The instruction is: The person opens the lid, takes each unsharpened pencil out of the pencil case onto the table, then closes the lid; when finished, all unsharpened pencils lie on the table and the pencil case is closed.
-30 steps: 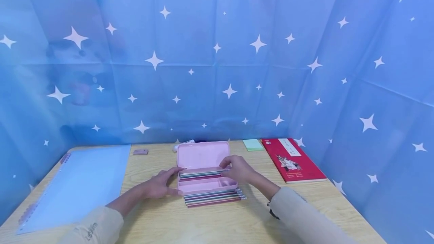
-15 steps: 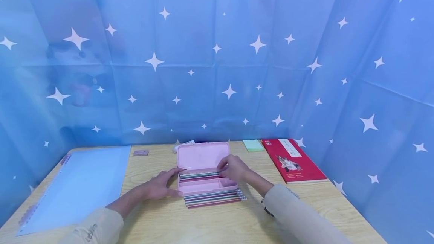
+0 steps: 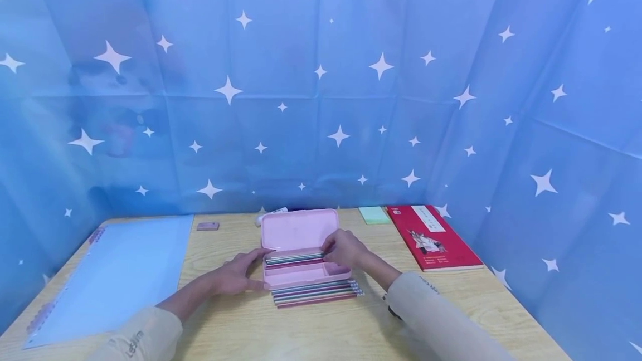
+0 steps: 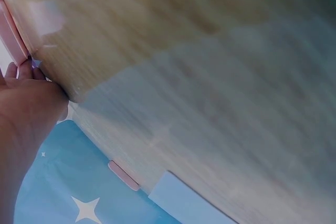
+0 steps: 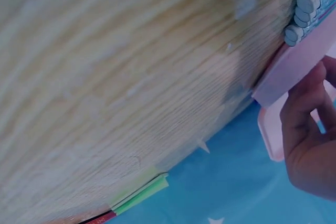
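A pink pencil case (image 3: 307, 278) lies with its lid (image 3: 300, 229) raised at the back. Several pencils (image 3: 295, 261) in green, white and dark red lie along its rear compartment. My left hand (image 3: 234, 276) holds the case's left end, index finger at the rear corner and thumb at the front. Over the right end, my right hand (image 3: 347, 249) has its thumb and index finger together at the pencils' ends; the palm hides those ends. In the right wrist view its curled fingers (image 5: 307, 100) reach inside the case wall (image 5: 299, 66). A row of eraser-tipped pencils (image 3: 316, 295) lies in front of the case.
A large pale blue sheet (image 3: 120, 272) covers the left of the wooden table. Behind are a small purple eraser (image 3: 208, 226), a white tube (image 3: 271, 214) and green sticky notes (image 3: 374, 215). A red book (image 3: 433, 238) lies right. A starry blue curtain surrounds the back.
My right hand has shifted slightly left along the pencils in the case, its thumb and index finger drawing closer together. The left hand has kept its place at the case's left end.
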{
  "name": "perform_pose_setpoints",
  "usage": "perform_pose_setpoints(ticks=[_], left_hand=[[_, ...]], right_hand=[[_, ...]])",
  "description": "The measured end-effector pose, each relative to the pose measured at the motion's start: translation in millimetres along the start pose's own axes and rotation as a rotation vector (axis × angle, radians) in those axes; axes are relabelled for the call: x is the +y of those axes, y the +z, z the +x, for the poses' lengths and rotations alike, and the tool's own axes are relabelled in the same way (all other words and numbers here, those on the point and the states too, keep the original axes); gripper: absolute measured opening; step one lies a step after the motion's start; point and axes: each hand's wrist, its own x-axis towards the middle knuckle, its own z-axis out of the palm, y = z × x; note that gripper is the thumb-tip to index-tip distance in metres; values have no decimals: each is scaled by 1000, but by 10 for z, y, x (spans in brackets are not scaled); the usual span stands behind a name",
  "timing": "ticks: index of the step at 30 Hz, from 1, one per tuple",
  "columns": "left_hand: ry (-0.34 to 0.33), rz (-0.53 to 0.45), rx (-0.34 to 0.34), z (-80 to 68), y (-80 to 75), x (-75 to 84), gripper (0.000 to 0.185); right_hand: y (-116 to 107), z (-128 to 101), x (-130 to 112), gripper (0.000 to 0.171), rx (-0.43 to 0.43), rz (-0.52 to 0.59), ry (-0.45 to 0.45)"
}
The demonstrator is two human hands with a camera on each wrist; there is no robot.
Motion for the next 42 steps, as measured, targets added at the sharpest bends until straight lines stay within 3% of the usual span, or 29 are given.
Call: perform_pose_setpoints(ticks=[7,25,32,42], left_hand=[[-3,2,-2,-1,2,-3,82],[-13,10,-1,-7,12,-12,84],[-3,8,4,-14,7,-5,82],[9,20,2,-16,-3,-8,83]], right_hand=[[-9,-5,5,12,29,-66,-48],[18,21,7,10,44,-165,-55],[39,0,-8,9,49,-219,-140],[48,11,-18,9,14,-238,-125]])
